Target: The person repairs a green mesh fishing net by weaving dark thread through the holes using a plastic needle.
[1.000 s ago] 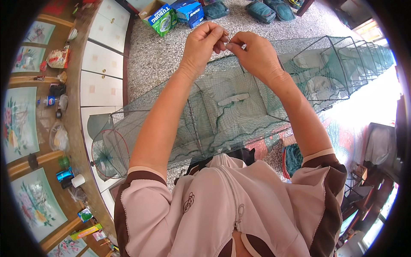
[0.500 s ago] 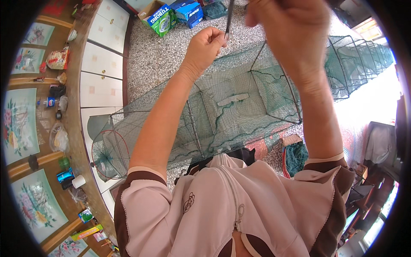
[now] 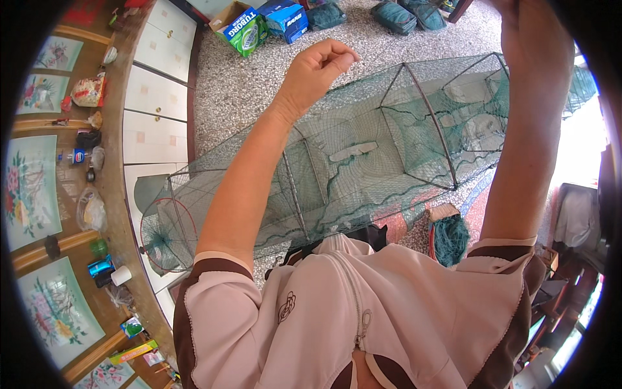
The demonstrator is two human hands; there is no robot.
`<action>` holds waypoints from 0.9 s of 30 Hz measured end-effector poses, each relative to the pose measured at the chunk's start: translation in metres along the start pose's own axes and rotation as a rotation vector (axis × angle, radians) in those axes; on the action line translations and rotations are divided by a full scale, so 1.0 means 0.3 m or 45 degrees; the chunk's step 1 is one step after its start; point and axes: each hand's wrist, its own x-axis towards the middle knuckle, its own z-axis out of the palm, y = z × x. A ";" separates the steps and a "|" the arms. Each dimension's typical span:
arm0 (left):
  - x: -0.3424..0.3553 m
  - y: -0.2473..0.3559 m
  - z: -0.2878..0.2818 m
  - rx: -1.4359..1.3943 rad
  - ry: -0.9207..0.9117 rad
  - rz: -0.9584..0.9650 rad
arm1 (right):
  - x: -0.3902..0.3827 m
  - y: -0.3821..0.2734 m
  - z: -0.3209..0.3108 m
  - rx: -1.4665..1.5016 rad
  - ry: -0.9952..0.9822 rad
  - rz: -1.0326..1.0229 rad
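Note:
A long green mesh net trap (image 3: 395,155), spread over dark square frames (image 3: 293,194), stretches across below my arms. Its left end has a red ring (image 3: 170,200). My left hand (image 3: 317,72) is raised beyond the net's far side, thumb and fingers pinched together; whatever they hold, if anything, is too fine to see. High at the upper right, my right hand (image 3: 536,39) is partly cut off by the picture's edge and its fingers are hidden. Green twine (image 3: 449,240) lies bundled near my right side, next to a tan roll-like piece (image 3: 442,212).
Cardboard boxes, one green (image 3: 241,29) and one blue (image 3: 283,21), stand on the speckled floor (image 3: 223,84) at the far side. Dark green bundles (image 3: 394,19) lie beside them. On the left runs a white cabinet (image 3: 154,94) with a cluttered top (image 3: 113,194).
My right hand has moved away to the right and upward, uncovering the net's middle frames. The dark thin rod seen at my left fingertips is gone from view. My left hand has shifted slightly right.

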 end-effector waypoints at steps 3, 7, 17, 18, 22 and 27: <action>-0.014 0.019 -0.002 0.076 -0.215 0.052 | 0.018 0.035 -0.031 0.152 -0.095 0.097; -0.006 0.006 -0.018 0.112 -0.287 -0.034 | -0.014 -0.001 -0.026 0.135 -0.150 0.213; 0.077 0.004 -0.026 -0.027 -0.210 -0.094 | -0.067 0.089 -0.196 -0.099 -0.595 0.366; 0.080 0.002 -0.034 -0.019 -0.199 -0.098 | -0.095 0.089 -0.193 -0.300 -0.644 0.440; 0.095 0.002 -0.034 0.025 -0.130 -0.168 | -0.220 0.138 -0.148 -0.422 -0.908 0.381; 0.095 -0.002 -0.026 -0.030 -0.079 -0.314 | -0.309 0.155 -0.130 -0.861 -1.033 0.367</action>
